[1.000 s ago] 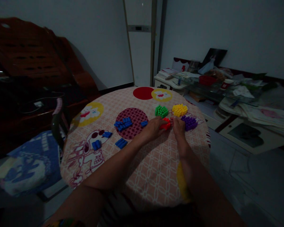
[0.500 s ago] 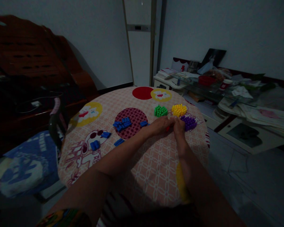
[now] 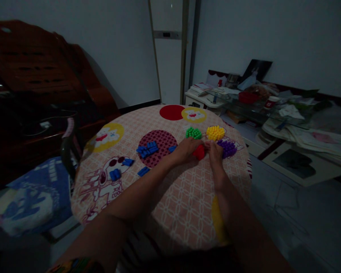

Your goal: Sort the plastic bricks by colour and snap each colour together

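A bunch of red plastic pieces (image 3: 199, 152) stands on the round table between my hands. My left hand (image 3: 186, 149) curls against its left side, thumb and fingers around the far edge. Close on the right is my right hand (image 3: 215, 151), its fingers bent inward; what they hold, if anything, is hidden. Just beyond stand a green bunch (image 3: 193, 132) and a yellow bunch (image 3: 215, 132) of knob-tipped pieces. A purple bunch (image 3: 227, 148) sits beside my right hand. Blue stick-like pieces (image 3: 147, 149) lie in small groups to the left.
A patterned cloth (image 3: 184, 204) covers the table. On the left are a chair with a blue cushion (image 3: 42, 197) and a wooden bench (image 3: 31, 64). To the right, a low glass-topped cabinet (image 3: 233, 102) carries papers, a red bowl (image 3: 248, 97) and a cup (image 3: 271, 101).
My left hand has shifted slightly left and apart from my right hand, so much more of the red bunch shows. The right hand stays nearly in place. The other bunches have not moved.
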A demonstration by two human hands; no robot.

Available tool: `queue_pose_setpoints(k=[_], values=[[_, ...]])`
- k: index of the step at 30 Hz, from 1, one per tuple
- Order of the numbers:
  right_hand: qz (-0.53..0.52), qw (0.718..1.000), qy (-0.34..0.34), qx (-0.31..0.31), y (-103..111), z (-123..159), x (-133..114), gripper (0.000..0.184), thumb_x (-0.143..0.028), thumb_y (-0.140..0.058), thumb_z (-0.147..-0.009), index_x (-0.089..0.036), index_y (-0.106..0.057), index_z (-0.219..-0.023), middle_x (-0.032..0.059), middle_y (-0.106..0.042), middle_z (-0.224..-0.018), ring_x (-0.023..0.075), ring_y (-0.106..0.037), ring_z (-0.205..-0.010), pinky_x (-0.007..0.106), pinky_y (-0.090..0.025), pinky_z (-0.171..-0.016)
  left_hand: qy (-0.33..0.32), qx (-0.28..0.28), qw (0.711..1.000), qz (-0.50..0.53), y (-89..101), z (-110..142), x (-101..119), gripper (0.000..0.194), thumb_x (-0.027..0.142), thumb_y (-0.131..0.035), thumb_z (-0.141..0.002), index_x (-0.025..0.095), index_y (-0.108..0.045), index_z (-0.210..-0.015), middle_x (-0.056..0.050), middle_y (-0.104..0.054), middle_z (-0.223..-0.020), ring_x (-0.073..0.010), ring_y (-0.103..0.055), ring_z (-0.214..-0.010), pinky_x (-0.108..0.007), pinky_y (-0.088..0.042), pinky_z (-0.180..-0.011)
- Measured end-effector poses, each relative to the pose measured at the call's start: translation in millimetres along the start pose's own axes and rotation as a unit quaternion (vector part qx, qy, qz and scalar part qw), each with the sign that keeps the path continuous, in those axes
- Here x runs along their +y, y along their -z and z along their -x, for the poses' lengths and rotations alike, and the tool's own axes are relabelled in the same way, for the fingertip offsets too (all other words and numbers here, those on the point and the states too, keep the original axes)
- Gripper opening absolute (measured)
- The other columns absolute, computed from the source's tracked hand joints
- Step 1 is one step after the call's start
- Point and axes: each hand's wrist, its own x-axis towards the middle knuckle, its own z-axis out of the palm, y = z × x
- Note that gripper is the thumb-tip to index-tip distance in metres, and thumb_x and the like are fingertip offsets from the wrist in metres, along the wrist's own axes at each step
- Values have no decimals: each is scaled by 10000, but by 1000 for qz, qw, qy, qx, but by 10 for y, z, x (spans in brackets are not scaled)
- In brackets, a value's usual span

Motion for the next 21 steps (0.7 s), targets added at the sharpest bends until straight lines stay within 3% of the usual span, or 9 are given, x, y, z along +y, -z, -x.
queue_pose_setpoints(k=[4,8,10,13,16,21], values=[[-22,1000,-17,-1,-8,36,-16,465,-543,-437,-830,-152,-689,-818,99,-730,-727,209,-668,-607,313,-519,-557,101,67,992,34,308,371,-192,501,168,-647,-803,162,-552,-1295,-119,-630,-1311,-248,-576,-1194,-395,-451,-1038],[24,999,24,34,59,137,-91,503,-552,-393,-860,-143,-686,-862,94,-718,-740,202,-648,-601,317,-508,-574,263,126,955,48,572,757,-373,368,175,-601,-810,161,-627,-1177,-100,-702,-1176,-219,-670,-1018,-361,-523,-929],[91,990,78,70,89,204,-149,521,-548,-354,-891,-149,-688,-867,109,-719,-771,221,-654,-667,350,-518,-647,323,158,932,54,642,935,-438,300,196,-598,-813,161,-660,-1104,-87,-731,-1095,-209,-689,-961,-337,-535,-895],[202,951,221,75,77,328,-246,503,-511,-320,-940,-172,-682,-858,140,-717,-849,256,-651,-812,416,-502,-810,372,217,901,60,681,1172,-509,262,226,-609,-815,144,-683,-1051,-87,-748,-1043,-200,-698,-932,-305,-537,-867],[254,900,353,11,-19,500,-310,458,-454,-316,-977,-194,-675,-863,142,-702,-883,256,-632,-887,420,-478,-887,410,269,871,45,681,1363,-576,252,214,-597,-818,126,-700,-1032,-95,-756,-1014,-196,-700,-916,-298,-530,-864],[275,837,461,-107,-284,859,-307,369,-359,-363,-1005,-180,-685,-1032,130,-702,-981,240,-622,-952,401,-490,-907,448,323,833,16,602,1528,-714,256,177,-563,-821,133,-702,-1032,-91,-755,-1001,-193,-704,-879,-312,-536,-863]])
